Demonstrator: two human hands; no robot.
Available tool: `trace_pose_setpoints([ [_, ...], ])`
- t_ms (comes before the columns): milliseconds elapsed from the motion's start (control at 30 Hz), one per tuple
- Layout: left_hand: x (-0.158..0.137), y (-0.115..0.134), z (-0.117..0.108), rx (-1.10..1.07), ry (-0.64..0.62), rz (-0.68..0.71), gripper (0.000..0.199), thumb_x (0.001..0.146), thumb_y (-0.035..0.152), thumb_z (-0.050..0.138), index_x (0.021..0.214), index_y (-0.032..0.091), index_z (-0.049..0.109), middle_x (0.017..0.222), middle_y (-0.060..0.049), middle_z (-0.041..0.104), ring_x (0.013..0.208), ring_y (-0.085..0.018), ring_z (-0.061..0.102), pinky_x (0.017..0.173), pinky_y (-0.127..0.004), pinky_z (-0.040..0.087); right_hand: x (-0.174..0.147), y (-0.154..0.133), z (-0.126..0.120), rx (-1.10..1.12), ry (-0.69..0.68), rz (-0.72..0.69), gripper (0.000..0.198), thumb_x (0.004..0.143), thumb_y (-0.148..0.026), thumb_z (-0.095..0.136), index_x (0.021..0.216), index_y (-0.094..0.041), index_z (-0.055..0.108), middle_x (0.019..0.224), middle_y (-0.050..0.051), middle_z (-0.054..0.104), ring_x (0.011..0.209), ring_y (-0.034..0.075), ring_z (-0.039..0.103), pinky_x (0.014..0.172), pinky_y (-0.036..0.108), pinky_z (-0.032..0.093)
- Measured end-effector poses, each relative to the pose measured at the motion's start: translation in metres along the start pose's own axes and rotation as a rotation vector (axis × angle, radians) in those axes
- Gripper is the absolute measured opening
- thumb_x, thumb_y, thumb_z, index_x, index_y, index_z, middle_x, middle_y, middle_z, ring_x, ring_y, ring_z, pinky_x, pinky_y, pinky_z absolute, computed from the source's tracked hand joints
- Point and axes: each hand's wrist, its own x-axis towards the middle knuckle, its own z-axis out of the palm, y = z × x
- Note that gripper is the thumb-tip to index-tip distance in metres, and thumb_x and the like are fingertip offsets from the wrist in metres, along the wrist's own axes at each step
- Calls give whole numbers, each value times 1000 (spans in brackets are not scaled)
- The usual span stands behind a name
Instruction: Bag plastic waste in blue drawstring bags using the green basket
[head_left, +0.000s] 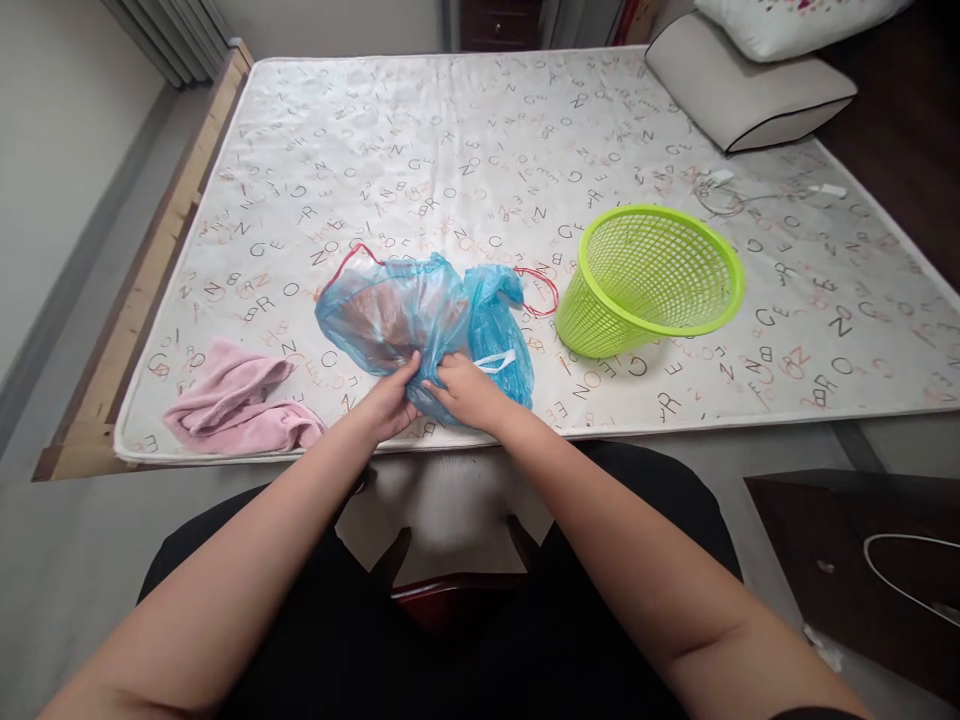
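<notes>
1. Your two bare hands meet near the middle of the frame, slightly left and below centre, on a translucent blue bag (375,310).
2. Your left hand (391,402) pinches the gathered plastic between thumb and fingers at its lower edge.
3. Your right hand (469,390), just beside it, pinches the same gathered plastic, its fingers curled into the folds.
4. The bag lies crumpled, with a red cord (358,250) along its upper left edge; a brownish patch shows through, too unclear to name.
5. Just right of it, touching, is a deeper blue bunch of plastic (501,322) with a white strip (496,362) and a red loop (541,292). You cannot tell whether the two are joined.
6. At right of centre, a lime-green mesh basket (651,322) stands tilted, mouth toward you.
7. At lower left, a pink cloth (232,405) lies rumpled.
8. All rest on a white, letter-printed mattress (360,130).
9. At upper right, a patterned pillow (802,28) sits on a beige cushion (739,90).
</notes>
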Motion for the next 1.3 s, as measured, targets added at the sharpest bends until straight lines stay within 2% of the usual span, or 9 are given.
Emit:
trace_pose_setpoints([
  [133, 9, 26, -8, -226, 169, 346, 32, 105, 39, 53, 123, 18, 70, 114, -9, 79, 102, -20, 76, 91, -31, 62, 2, 3, -8, 25, -10, -81, 31, 104, -36, 52, 93, -17, 73, 102, 10, 71, 109, 24, 62, 102, 38, 46],
  [233, 6, 45, -10, -312, 112, 535, 46, 103, 57, 48, 123, 22, 70, 126, -9, 76, 120, -23, 70, 99, -33, 59, 1, -2, -11, -19, -205, 0, 31, 99, -39, 59, 80, -18, 73, 87, 8, 72, 88, 22, 65, 84, 34, 49],
  [433, 4, 50, -14, -347, 43, 475, 41, 100, 51, 60, 127, 21, 69, 117, -9, 79, 117, -25, 72, 101, -37, 59, -7, -6, -12, 30, -506, 204, 19, 86, -35, 69, 73, -21, 73, 79, 8, 75, 72, 24, 68, 64, 32, 46],
  [500, 9, 42, -15, -318, 95, 386, 35, 99, 43, 62, 125, 20, 69, 109, -9, 80, 110, -25, 75, 97, -38, 61, -7, -1, -14, 83, -427, 247, 20, 87, -40, 70, 84, -21, 75, 91, 10, 78, 84, 28, 71, 72, 35, 50],
  [700, 11, -5, -11, 120, 22, 257, 25, 87, 24, 73, 111, 19, 75, 97, -8, 80, 99, -25, 76, 90, -35, 62, 3, 9, -27, 452, 192, 401, 52, 97, -60, 57, 128, -21, 66, 130, 11, 72, 125, 28, 65, 107, 44, 50],
  [867, -5, -26, -14, 761, -351, 103, 10, 77, 12, 74, 82, 20, 77, 86, -5, 78, 101, -31, 73, 90, -37, 60, 0, 4, -44, 468, -241, 271, 31, 81, -42, 82, 102, -20, 77, 104, 7, 80, 101, 28, 73, 99, 42, 56],
  [967, -11, -12, -17, 855, -526, -5, 14, 77, 24, 81, 91, 21, 78, 100, -5, 78, 109, -30, 71, 98, -37, 57, -4, 5, -52, 422, -210, 253, 24, 83, -28, 78, 105, -20, 77, 106, 5, 80, 100, 26, 73, 100, 41, 55],
  [1167, 5, 35, -27, 437, -202, 237, 62, 88, 67, 61, 127, 18, 64, 128, -14, 71, 110, -27, 71, 88, -37, 60, -4, 3, -60, 563, 99, 375, 24, 86, -26, 69, 107, -17, 76, 106, 5, 79, 105, 25, 73, 102, 43, 55],
  [1300, 20, 37, -34, 599, 147, 413, 63, 97, 65, 46, 139, 20, 55, 142, -16, 62, 121, -26, 66, 98, -41, 57, -2, 11, -68, 722, 546, 387, 41, 91, -39, 61, 123, -15, 72, 116, 8, 77, 117, 28, 70, 107, 46, 54],
])
